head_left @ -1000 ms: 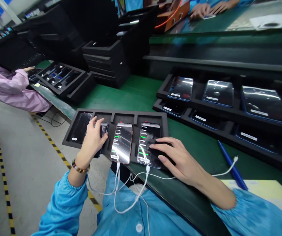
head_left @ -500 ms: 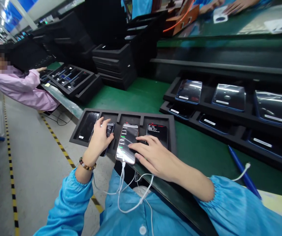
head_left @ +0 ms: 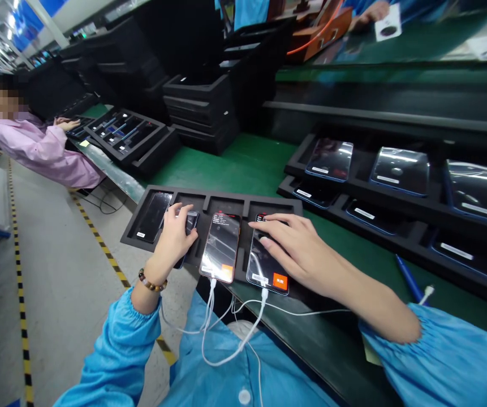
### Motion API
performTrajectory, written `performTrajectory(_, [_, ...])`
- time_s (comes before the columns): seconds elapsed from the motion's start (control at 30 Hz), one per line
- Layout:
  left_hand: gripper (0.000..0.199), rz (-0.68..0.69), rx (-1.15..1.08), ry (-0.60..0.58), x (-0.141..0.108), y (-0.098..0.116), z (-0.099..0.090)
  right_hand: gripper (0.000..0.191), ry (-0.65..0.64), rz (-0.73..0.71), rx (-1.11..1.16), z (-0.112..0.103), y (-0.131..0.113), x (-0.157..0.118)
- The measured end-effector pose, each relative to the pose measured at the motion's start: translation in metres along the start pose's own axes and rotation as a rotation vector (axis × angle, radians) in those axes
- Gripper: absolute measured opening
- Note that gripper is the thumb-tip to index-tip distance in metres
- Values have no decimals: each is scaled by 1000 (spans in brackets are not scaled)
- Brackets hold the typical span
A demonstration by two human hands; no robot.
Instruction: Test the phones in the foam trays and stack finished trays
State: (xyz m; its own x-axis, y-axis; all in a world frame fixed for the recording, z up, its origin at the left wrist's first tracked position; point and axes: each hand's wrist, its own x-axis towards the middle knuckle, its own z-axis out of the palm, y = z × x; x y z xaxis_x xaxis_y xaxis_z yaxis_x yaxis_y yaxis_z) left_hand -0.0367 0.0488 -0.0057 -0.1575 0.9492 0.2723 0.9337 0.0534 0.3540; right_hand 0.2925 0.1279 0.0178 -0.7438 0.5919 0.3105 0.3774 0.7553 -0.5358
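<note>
A black foam tray (head_left: 225,203) holds several smartphones side by side. My left hand (head_left: 175,234) is curled around the second smartphone (head_left: 191,220), its thumb by the right edge; the palm hides much of that phone. Beside it, the third smartphone (head_left: 220,246) shows white text and an orange button, with a white cable (head_left: 213,285) plugged in below. My right hand (head_left: 298,249) lies over the rightmost smartphone (head_left: 264,263), fingers stretched out at its screen; whether they touch cannot be told. This phone is also cabled and shows an orange button. At far left is a dark smartphone (head_left: 155,217).
At right, two stacked trays (head_left: 296,164) hold more phones. A blue pen (head_left: 408,277) and a cable plug (head_left: 428,291) lie before them. Black foam trays (head_left: 196,107) are piled behind. A co-worker in pink (head_left: 43,147) sits left; another person's hand (head_left: 374,14) holds a white card.
My right hand has moved right, from the third phone to the rightmost one. The third phone's screen has switched from a list with green marks to text with an orange button. My left hand stays put.
</note>
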Motion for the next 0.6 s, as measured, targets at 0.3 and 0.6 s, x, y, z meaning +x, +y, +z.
performTrajectory(0.3, [63, -10, -41, -36, 1, -1, 1, 56, 4, 131, -129, -1, 40, -9])
performTrajectory(0.6, [46, -101, -199, 85, -41, -4, -60, 68, -53, 191, -119, -5, 48, -9])
